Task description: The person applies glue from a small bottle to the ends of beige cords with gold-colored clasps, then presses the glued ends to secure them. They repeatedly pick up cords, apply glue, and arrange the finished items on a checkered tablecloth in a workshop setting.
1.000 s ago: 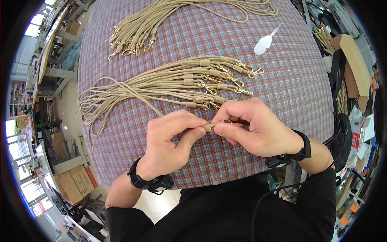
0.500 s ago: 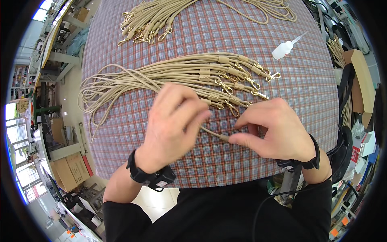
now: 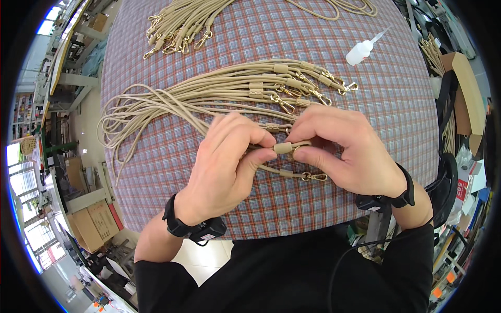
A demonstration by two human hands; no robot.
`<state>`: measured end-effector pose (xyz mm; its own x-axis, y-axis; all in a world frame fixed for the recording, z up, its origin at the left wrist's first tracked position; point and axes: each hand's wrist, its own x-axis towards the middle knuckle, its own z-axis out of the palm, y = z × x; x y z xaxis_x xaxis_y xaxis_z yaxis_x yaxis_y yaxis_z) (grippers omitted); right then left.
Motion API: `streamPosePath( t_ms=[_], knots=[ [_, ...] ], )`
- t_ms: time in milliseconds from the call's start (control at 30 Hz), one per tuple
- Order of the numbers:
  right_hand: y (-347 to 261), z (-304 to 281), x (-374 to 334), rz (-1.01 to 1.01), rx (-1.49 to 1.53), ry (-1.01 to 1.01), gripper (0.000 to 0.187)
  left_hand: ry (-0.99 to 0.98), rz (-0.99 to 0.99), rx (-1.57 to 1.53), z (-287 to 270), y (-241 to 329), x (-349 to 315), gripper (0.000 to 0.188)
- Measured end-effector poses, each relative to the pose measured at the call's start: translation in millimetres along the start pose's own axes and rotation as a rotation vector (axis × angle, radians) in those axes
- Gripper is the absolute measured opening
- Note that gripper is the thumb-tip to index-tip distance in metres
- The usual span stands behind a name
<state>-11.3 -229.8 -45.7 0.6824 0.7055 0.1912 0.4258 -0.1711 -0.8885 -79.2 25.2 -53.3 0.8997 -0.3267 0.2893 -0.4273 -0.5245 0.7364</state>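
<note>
Between my two hands is a beige cord with a short tan sleeve [image 3: 283, 148] around it. My left hand [image 3: 223, 159] pinches the cord at the sleeve's left end, thumb against fingertips. On the other side my right hand [image 3: 350, 151] grips the cord just past the sleeve; its metal clasp is mostly hidden by those fingers. Below them lies another cord end with a gold snap hook [image 3: 314, 177], loose on the cloth. Behind my hands a bundle of beige cords [image 3: 203, 89] spreads out, looped at the left, with sleeves and gold hooks at the right.
A plaid cloth [image 3: 250, 211] covers the table. At the back lies a second bundle of cords [image 3: 190, 21] with gold hooks. A white squeeze bottle [image 3: 359, 53] with a thin nozzle lies at the back right. Beyond the right edge stands an open cardboard box [image 3: 466, 104].
Both hands have come together and now pinch a sleeved cord. The cord end that was by my right thumb now lies below, its hook in sight. The view has shifted slightly.
</note>
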Motion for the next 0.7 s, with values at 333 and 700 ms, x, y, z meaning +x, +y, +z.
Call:
streamPosePath(
  t_ms=[333, 700],
  knots=[
    [-9, -2, -2, 0.381, 0.333, -0.124, 0.014, 0.077, -0.065, -0.428, 9, 7, -16, 0.045],
    [-15, -9, 1, 0.402, 0.220, -0.201, 0.011, 0.041, -0.099, -0.204, -2, 14, -9, 0.039]
  ],
)
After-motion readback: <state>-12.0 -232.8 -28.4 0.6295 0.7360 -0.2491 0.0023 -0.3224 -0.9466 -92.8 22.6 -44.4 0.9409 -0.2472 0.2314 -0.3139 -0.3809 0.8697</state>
